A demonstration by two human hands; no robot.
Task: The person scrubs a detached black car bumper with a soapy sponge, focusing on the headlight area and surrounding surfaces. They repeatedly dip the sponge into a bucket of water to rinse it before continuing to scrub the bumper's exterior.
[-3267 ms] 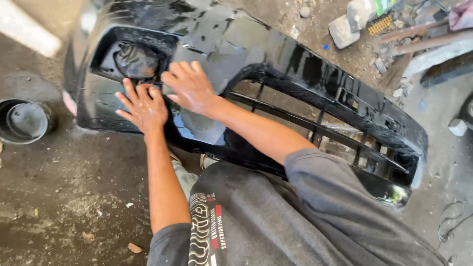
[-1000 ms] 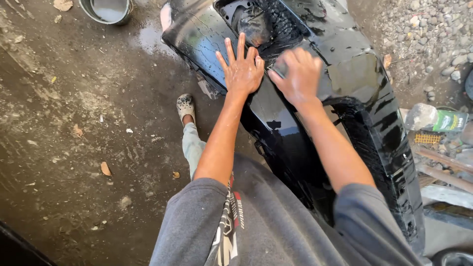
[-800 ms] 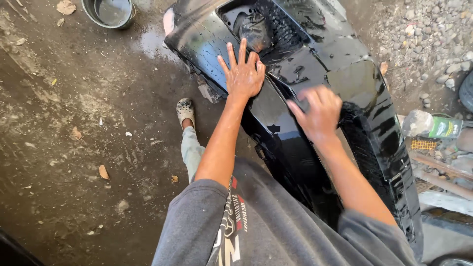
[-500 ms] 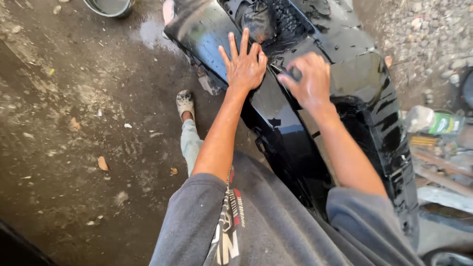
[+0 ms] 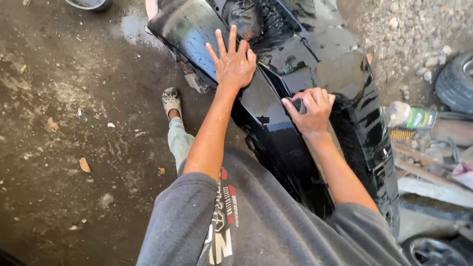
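Ground: dirty wet concrete floor [image 5: 74, 148], scattered leaves, puddle at top.
Far left: grey shoe [image 5: 171, 100] planted just beside the bumper's near edge.
Bumper: glossy black car bumper [image 5: 276, 133], wet, stretching from upper middle down to lower right.
Left hand [image 5: 234, 61]: flat on the bumper's top, fingers spread wide.
Right hand [image 5: 311, 111]: curled tight, fingers pressed together on something small and dark against the bumper, can't tell what.
Far right: green-labelled plastic bottle [image 5: 409, 116] among gravel, tyre [image 5: 456, 81] beyond.
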